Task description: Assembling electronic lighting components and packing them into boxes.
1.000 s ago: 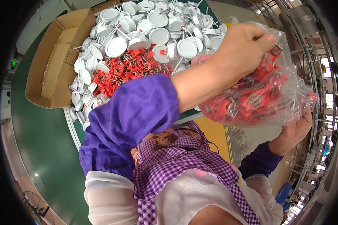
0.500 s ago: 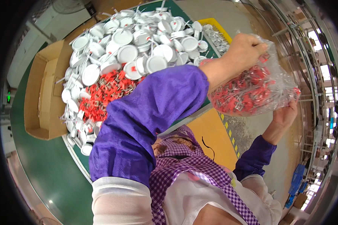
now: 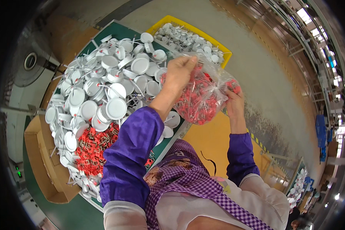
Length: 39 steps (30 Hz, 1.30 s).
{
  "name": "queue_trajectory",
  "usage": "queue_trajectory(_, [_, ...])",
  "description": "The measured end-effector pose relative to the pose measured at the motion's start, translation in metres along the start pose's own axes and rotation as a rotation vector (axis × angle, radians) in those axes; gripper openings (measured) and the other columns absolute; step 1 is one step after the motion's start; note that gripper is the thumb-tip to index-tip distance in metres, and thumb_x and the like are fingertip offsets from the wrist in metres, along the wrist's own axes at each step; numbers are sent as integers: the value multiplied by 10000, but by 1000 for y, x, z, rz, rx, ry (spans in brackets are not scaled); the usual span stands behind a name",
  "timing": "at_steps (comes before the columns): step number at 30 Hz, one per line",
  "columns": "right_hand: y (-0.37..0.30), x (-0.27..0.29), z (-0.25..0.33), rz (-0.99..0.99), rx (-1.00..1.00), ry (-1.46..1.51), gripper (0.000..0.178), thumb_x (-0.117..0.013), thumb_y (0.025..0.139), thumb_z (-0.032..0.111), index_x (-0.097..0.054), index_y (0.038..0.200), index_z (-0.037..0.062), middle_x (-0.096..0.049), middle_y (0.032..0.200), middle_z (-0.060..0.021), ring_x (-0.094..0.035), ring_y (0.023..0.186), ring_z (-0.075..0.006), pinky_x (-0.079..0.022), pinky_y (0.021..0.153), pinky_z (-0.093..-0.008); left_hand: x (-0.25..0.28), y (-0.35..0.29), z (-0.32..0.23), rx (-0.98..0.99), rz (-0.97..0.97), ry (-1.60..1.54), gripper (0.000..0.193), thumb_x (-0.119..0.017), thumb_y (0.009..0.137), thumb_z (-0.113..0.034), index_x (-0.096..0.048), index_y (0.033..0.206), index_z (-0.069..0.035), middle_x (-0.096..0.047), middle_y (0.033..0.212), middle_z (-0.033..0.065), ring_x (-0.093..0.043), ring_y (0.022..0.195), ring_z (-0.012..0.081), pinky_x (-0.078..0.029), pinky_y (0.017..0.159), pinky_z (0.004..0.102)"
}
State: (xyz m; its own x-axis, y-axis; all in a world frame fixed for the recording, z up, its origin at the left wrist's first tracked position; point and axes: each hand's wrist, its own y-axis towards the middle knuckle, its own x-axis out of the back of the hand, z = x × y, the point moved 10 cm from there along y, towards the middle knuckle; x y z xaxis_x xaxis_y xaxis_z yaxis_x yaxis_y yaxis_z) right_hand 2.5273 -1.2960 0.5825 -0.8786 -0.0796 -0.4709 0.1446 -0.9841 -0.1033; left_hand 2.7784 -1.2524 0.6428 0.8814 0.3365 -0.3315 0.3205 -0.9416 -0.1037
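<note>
A clear plastic bag (image 3: 201, 101) full of small red parts with metal pieces hangs between my two hands, off the table's right edge. My left hand (image 3: 180, 74) is closed, pinching the upper left of the film. My right hand (image 3: 235, 103) grips the bag's right side, where the plastic is gathered and more red parts bulge. Left of the bag, a big heap of round white discs with short white wires (image 3: 115, 90) covers the table. A pile of loose red clips (image 3: 94, 149) lies at the heap's near side, partly hidden by my left sleeve.
An open cardboard box (image 3: 51, 161) stands on the green table (image 3: 109, 32) at left. Beyond the table's far right corner is a yellow crate (image 3: 226, 57) of small white parts. A fan (image 3: 30, 61) stands at the far left; metal racks line the right.
Both hands have moved left with the bag, bringing it closer to the white heap. The view has turned, showing more of the yellow crate and the fan.
</note>
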Motion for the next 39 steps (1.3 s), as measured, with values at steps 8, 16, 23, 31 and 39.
queue_trajectory(8, [-67,-37,73,-313,749,-1058,386,-646,820,36,-533,1189,21,-611,1087,-69,-598,981,-198,-468,863,-317,15,13,10,-56,-33,-41,204,-573,966,-159,-678,947,16,-663,836,24,-562,720,75,-474,657,227])
queue_trajectory(16, [-107,-121,22,196,519,-1385,550,-751,752,177,-525,1238,56,-578,1090,-136,-607,939,-248,-503,767,-360,14,7,5,-107,-59,-34,187,-578,964,-154,-681,938,0,-665,838,28,-558,715,71,-471,649,233])
queue_trajectory(23, [-69,-88,-12,206,235,-964,252,-726,735,50,-565,927,24,-584,878,-66,-571,807,-161,-457,693,-287,15,-2,-2,-216,70,119,176,-576,962,-138,-689,933,-7,-666,839,6,-552,719,68,-459,675,226])
queue_trajectory(31, [-75,-70,25,99,334,-324,228,-630,749,-89,-478,763,80,-453,733,58,-435,679,-37,-371,605,-208,-15,-45,-29,-550,265,647,344,-539,919,10,-563,1261,-16,-649,1138,87,-608,1000,132,-462,903,259])
queue_trajectory(39, [-47,-26,71,7,211,-48,231,-568,717,-116,-498,799,88,-528,746,31,-528,681,-68,-428,608,-219,32,-59,-18,-315,194,501,326,-508,929,39,-572,1245,-14,-641,1144,104,-623,999,164,-472,900,280])
